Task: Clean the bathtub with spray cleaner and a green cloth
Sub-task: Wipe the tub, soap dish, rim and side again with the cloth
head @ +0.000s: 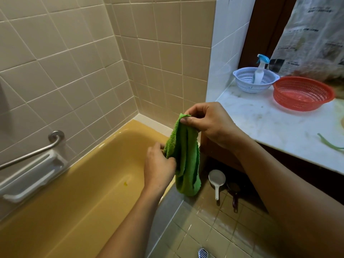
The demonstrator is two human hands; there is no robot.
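Observation:
A green cloth (186, 157) hangs in folds above the near rim of the yellow bathtub (78, 192). My right hand (208, 123) pinches the cloth's top corner between thumb and fingers. Lower down, my left hand (160, 164) grips the cloth's left edge. A small yellow speck lies on the tub floor. The spray cleaner bottle (260, 71), white with a blue trigger head, stands in a white colander (251, 81) at the back of the marble counter, well away from both hands.
A red plastic basket (301, 94) sits beside the colander on the marble counter (270, 123). A metal grab bar (37, 148) and white soap dish (31, 177) are fixed to the tiled wall. A white ladle (216, 181) and a dark one lie on the floor tiles, near a drain (202, 253).

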